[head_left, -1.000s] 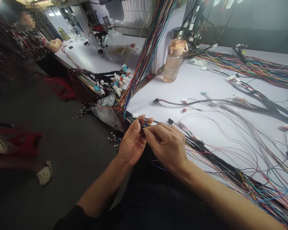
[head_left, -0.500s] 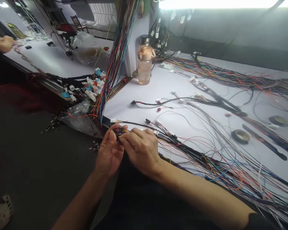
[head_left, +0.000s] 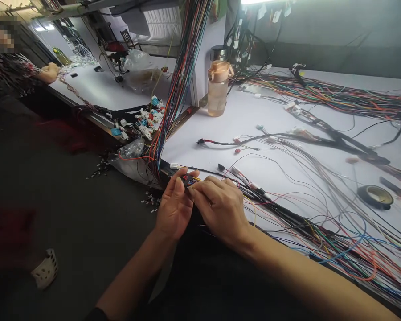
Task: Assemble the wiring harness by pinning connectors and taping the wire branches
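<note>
One black plug (head_left: 186, 178) held near the edge of the worktop (head_left: 185, 145)
The left hand (head_left: 175, 207) clamps it between thumb and fingers; the right hand (head_left: 220, 207), close beside, pinches at its coloured wires (head_left: 195, 180).

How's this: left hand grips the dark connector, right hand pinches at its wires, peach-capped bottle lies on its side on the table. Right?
One error: the head view shows the peach-capped bottle upright on the table, not on its side. Left hand on the dark connector, right hand at its wires: correct.
</note>
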`<state>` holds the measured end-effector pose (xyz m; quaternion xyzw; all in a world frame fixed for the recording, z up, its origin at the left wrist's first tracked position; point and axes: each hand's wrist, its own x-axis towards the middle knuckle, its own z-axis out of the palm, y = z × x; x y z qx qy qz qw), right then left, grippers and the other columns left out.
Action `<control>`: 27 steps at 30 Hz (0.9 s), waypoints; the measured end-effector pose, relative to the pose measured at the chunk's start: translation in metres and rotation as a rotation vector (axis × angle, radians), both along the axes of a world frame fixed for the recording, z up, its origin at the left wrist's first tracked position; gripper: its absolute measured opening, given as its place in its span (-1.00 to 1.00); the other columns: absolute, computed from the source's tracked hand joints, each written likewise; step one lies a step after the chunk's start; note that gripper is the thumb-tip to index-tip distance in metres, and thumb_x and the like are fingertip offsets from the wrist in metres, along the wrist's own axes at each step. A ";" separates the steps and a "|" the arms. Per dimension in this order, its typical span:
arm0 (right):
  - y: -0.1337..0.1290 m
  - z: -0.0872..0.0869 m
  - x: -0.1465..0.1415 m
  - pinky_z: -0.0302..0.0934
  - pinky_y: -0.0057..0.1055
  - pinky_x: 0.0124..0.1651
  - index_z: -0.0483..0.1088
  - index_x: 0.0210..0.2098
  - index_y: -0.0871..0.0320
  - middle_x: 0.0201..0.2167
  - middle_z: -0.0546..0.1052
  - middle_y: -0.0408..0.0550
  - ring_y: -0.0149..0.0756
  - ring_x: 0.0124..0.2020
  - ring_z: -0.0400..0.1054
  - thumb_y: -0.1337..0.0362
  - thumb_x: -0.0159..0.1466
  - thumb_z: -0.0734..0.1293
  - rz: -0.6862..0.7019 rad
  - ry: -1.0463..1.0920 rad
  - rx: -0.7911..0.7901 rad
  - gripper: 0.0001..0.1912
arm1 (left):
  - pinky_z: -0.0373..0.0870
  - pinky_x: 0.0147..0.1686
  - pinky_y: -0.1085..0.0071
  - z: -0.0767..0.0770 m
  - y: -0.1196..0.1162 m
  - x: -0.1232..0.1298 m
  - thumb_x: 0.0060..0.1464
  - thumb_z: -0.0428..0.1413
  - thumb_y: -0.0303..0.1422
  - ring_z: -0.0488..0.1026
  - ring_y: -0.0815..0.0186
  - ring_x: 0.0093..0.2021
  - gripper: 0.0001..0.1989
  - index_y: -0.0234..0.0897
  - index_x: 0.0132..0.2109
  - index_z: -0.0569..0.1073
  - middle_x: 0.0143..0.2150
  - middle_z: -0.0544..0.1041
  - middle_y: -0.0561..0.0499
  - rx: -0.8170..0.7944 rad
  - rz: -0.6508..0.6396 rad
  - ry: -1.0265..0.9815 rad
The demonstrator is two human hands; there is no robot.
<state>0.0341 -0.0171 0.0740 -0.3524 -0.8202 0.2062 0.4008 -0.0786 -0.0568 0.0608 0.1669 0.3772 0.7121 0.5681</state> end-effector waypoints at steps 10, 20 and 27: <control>-0.011 -0.014 0.006 -0.05 -0.35 -0.32 0.44 -0.42 0.14 -0.51 0.47 -0.19 -0.43 -0.45 0.32 0.33 0.34 0.26 -0.015 0.030 0.041 -0.79 | 0.52 -0.24 0.50 -0.009 -0.008 0.003 -0.11 0.35 -0.25 0.55 0.33 -0.20 -0.64 -0.13 -0.11 0.54 -0.07 0.58 0.00 -0.019 0.095 0.091; -0.012 -0.017 0.016 0.04 -0.42 -0.37 0.43 -0.45 0.16 -0.54 0.45 -0.17 -0.44 -0.49 0.30 0.34 0.31 0.26 -0.044 0.092 -0.066 -0.79 | 0.54 -0.24 0.49 -0.014 -0.001 -0.004 -0.09 0.34 -0.19 0.56 0.33 -0.22 -0.59 -0.19 -0.07 0.54 -0.10 0.60 -0.03 0.003 0.096 0.127; -0.010 -0.015 0.038 0.12 -0.46 -0.38 0.45 -0.43 0.17 -0.56 0.44 -0.15 -0.43 -0.50 0.28 0.33 0.31 0.28 -0.022 0.208 -0.251 -0.80 | 0.50 -0.10 0.51 -0.012 0.010 -0.016 0.11 0.20 -0.24 0.55 0.36 -0.11 -0.73 -0.23 -0.06 0.54 -0.10 0.61 -0.06 -0.046 0.188 0.015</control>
